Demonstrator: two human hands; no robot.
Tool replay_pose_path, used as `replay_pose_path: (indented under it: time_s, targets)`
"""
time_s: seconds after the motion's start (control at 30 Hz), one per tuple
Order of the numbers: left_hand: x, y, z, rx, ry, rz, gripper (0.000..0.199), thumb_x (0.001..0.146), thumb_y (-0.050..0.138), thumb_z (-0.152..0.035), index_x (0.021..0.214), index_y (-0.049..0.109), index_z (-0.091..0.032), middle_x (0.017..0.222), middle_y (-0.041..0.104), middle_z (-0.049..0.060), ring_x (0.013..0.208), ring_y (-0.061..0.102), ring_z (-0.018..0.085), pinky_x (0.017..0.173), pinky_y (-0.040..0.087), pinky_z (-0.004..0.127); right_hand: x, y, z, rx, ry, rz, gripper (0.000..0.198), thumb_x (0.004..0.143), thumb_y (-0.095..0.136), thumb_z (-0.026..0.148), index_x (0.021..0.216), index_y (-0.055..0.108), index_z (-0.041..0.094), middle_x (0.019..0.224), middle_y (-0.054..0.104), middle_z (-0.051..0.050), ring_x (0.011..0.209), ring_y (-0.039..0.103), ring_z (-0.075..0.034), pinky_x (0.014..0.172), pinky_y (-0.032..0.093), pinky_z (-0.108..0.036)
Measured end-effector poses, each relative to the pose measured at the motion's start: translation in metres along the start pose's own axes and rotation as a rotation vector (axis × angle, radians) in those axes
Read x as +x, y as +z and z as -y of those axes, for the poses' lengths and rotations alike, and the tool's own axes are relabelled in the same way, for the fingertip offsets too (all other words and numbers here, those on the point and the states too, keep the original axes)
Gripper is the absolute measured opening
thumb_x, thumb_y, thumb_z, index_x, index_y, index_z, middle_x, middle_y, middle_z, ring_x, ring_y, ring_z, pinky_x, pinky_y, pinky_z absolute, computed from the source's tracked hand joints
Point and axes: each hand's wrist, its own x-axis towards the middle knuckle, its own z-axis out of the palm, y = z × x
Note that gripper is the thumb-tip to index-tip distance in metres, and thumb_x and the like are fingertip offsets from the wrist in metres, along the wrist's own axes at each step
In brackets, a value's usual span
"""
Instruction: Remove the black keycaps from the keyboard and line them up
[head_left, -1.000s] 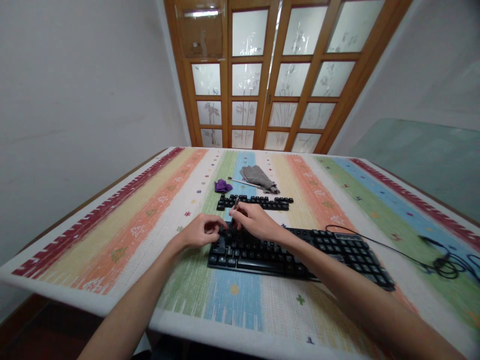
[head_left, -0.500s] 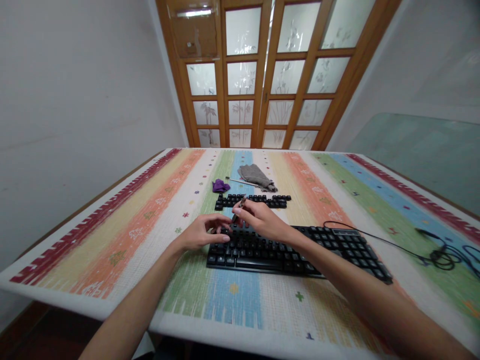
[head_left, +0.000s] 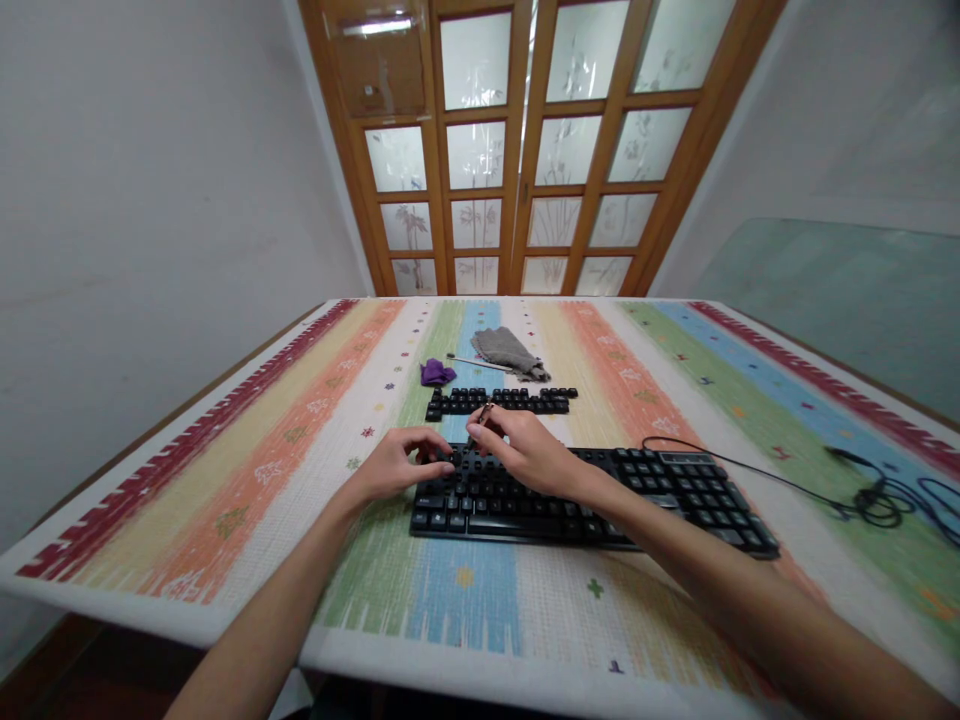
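A black keyboard lies across the table in front of me, with key caps off part of its upper left. My left hand rests at its upper left corner, fingers bent over the keys and a gap between thumb and forefinger. My right hand is closed in a pinch on a small, slim, partly shiny tool, held steeply over the upper left keys. The tool's lower end is mostly hidden by the fingers. Behind the hands lie rows of loose black keycaps, partly covered by my right hand.
Beyond the keycaps lie a crumpled purple cloth, a thin stick-like brush and a grey cloth. The keyboard's black cable runs right to a coil. A striped tablecloth covers the table.
My right hand has tipped the tool and brought it down closer to the keys. My left hand's fingers have settled onto the keyboard's upper left. The view has shifted slightly.
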Motion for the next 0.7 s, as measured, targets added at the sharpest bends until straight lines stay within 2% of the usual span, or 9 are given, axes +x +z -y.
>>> replay_pose_path:
  time_s: [0.27,0.47,0.7]
  targets:
    - [0.003,0.003,0.001,0.065,0.079,0.032,0.025,0.076,0.072,-0.036,0.086,0.069,-0.014,0.079,0.066,0.004,0.07,0.057,0.014,0.066,0.046,0.026,-0.001,-0.001,0.002,-0.007,-0.012,-0.008,0.022,0.098,0.043,0.029,0.087,0.057,0.016,0.076,0.065,-0.004,0.069,0.059,-0.015,0.068,0.043,-0.027]
    - [0.014,-0.008,-0.006,0.23,0.135,-0.049,0.02,0.081,0.066,-0.036,0.079,0.067,-0.015,0.075,0.063,0.002,0.068,0.053,0.013,0.063,0.042,0.025,-0.004,-0.005,-0.003,-0.005,-0.006,-0.022,0.024,0.098,0.043,0.031,0.087,0.057,0.016,0.076,0.065,-0.004,0.069,0.06,-0.016,0.068,0.044,-0.028]
    - [0.024,-0.008,-0.01,0.335,0.141,-0.009,0.022,0.083,0.061,-0.033,0.096,0.068,-0.016,0.08,0.063,0.002,0.068,0.053,0.012,0.065,0.043,0.025,-0.006,-0.013,-0.006,-0.078,0.035,-0.025,0.025,0.098,0.043,0.031,0.086,0.059,0.015,0.075,0.066,-0.005,0.067,0.059,-0.016,0.066,0.041,-0.027]
